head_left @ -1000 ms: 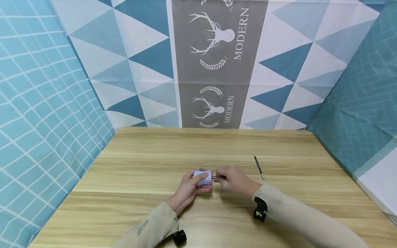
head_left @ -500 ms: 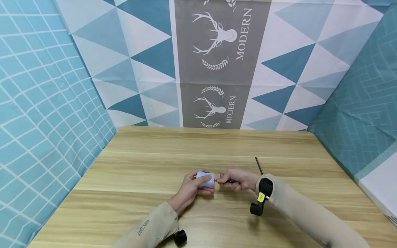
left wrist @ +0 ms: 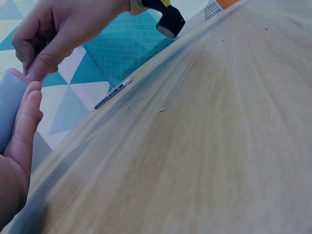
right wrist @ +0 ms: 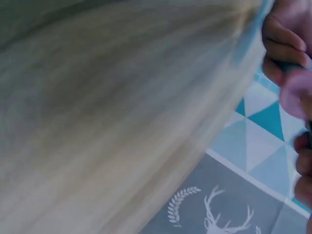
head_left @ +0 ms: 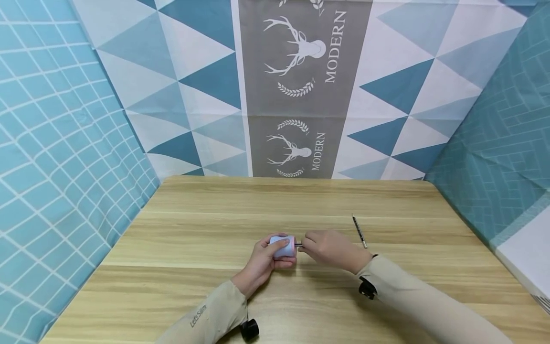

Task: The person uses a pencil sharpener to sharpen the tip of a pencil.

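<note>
Two hands meet near the middle of the light wooden table (head_left: 215, 229), the landmark for all positions. Left hand (head_left: 262, 260), toward the table's near edge and just left of centre, wraps its fingers round a small pale-blue cylindrical sharpener with a pink end (head_left: 282, 246); the cylinder's long axis lies sideways, pink end facing right. Right hand (head_left: 333, 249), just right of centre, pinches a thin dark pencil stub (head_left: 298, 245) whose axis continues the cylinder's, tip at the pink end. Farther right on the table, apart from both hands, lies a slim dark pencil (head_left: 358, 231).
</note>
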Demonstrator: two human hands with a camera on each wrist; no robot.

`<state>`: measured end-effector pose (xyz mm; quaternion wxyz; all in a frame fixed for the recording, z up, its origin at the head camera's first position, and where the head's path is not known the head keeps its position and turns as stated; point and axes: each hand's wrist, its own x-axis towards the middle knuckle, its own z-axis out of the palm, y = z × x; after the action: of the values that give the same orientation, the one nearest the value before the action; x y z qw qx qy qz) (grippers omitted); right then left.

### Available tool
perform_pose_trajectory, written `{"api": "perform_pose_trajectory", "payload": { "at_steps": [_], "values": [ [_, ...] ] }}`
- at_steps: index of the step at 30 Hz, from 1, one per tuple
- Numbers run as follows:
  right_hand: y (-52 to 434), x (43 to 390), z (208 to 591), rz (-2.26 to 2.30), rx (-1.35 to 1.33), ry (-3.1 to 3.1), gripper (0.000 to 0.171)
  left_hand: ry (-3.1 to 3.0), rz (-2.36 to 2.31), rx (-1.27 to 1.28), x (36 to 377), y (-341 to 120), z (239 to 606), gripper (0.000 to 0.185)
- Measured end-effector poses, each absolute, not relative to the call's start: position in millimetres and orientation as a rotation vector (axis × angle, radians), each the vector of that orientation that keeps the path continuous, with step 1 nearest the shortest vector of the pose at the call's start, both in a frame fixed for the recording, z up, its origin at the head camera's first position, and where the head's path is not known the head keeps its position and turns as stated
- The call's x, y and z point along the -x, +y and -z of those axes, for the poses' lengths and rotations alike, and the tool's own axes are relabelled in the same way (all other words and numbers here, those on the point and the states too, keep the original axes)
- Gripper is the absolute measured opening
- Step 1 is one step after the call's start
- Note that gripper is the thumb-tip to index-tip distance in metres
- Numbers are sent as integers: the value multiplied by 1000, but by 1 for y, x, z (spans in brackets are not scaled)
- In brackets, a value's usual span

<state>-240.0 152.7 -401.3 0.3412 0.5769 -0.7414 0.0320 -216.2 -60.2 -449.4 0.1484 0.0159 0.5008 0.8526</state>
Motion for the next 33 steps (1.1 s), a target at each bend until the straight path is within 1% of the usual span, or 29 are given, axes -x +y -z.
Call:
{"api": "perform_pose_trajectory", "payload": {
  "at_steps": [2,4,6,9,12,17,19,21,23,26,30,31,33],
  "values": [
    [150,240,405,-73,-1474,-1885,28,1426,-2457,-48,216,-61,449,18],
    [147,239,408,-169,-1467,-1948,26,1424,-2463,-48,216,-61,449,17],
    [144,238,409,-356,-1464,-2102,25,1432,-2464,-43,217,-62,449,16],
    [141,235,406,-806,-1373,-2441,30,1448,-2463,-25,217,-62,450,16],
    [139,237,400,-1368,-1137,-2778,34,1461,-2453,-35,217,-62,451,17],
    [143,250,397,-2272,-501,-3078,29,1477,-2435,-88,214,-62,453,18],
    [145,253,399,-2440,-367,-3126,25,1490,-2426,-98,214,-62,454,19],
    [146,254,401,-2508,-351,-3147,25,1507,-2415,-105,213,-62,454,22],
    [148,252,403,-2420,-469,-3132,28,1522,-2399,-107,213,-62,454,25],
    [148,246,399,-2043,-770,-3047,27,1519,-2399,-96,214,-63,453,29],
    [146,237,390,-1164,-1226,-2822,14,1493,-2421,-67,216,-63,451,25],
    [146,236,389,-932,-1319,-2734,12,1488,-2427,-53,216,-63,451,23],
    [147,236,390,-547,-1455,-2514,15,1475,-2436,-38,216,-62,451,20]
  ]
}}
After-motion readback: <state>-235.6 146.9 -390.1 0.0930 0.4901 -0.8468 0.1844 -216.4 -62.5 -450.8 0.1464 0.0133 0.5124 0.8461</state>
